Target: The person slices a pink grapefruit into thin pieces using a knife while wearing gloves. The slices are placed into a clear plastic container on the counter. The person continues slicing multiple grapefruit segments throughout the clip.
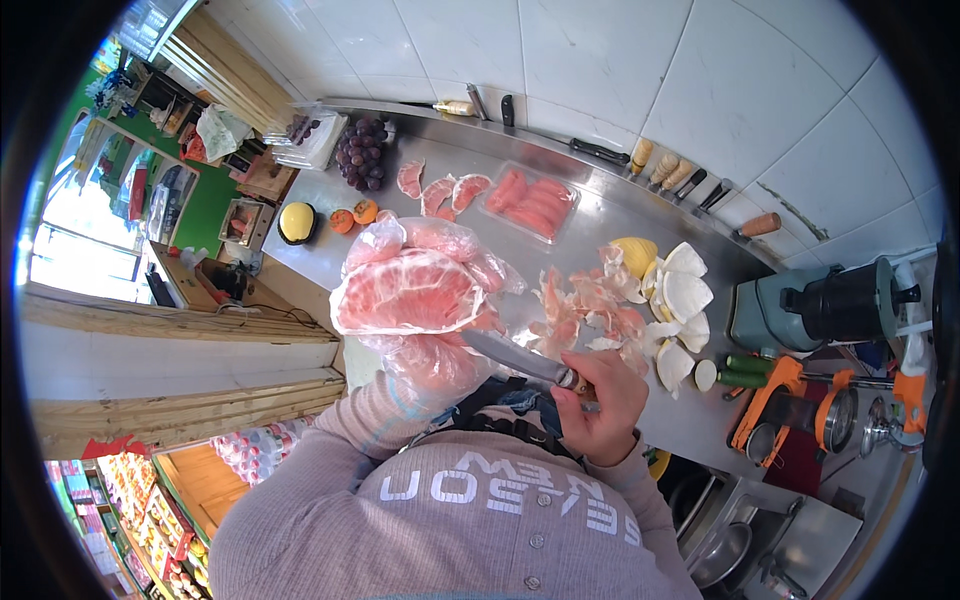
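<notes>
My left hand [431,365], in a clear plastic glove, holds a large peeled piece of red pomelo [409,292] with its flesh and white membranes facing up. A knife [517,355] with a curved blade and a wooden handle is in my bare right hand [604,401]. Its tip is at the lower right edge of the pomelo; whether it cuts in there I cannot tell. Beyond lie loose pomelo segments [437,196] and a clear tray [556,234] of peeled pink flesh. Torn membranes [589,304] are heaped to the right of the pomelo.
Pieces of thick white rind [686,292] lie right of the membranes. Grapes [362,154], persimmons [342,220] and a wrapped yellow fruit [298,223] sit at the left. Several knives [600,152] line the wall. A juicer [817,307] and an orange press [780,412] stand at the right.
</notes>
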The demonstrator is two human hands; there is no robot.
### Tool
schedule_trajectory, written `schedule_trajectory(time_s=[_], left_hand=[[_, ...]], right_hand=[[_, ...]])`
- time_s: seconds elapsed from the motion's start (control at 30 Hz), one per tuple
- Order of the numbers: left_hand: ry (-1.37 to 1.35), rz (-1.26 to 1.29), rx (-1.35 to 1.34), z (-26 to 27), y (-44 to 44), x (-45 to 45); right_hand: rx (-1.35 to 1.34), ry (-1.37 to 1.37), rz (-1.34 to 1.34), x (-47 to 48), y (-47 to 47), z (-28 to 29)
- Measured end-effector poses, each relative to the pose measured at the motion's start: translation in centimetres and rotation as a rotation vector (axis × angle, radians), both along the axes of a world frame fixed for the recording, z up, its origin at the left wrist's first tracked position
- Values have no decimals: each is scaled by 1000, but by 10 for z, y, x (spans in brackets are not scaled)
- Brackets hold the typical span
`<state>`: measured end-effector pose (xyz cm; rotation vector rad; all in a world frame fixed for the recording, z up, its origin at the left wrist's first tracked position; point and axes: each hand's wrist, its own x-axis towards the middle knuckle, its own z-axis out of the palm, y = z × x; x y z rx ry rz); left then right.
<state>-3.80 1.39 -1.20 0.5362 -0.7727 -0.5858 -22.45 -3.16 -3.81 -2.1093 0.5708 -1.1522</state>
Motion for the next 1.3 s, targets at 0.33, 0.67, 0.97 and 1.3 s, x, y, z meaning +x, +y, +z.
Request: schedule_trajectory(time_s=[0.33,0.67,0.97,1.3], left_hand=[[36,183,65,14,-10,-10],[327,-84,52,8,6,-6],[63,68,179,11,9,-12],[-180,31,310,30,8,-1]], right_hand=[[-20,-5,-47,3,1,3],[94,-4,72,-6,-4,10],[9,-2,-32,-7,-2,5],[6,75,-8,-18,-9,10]])
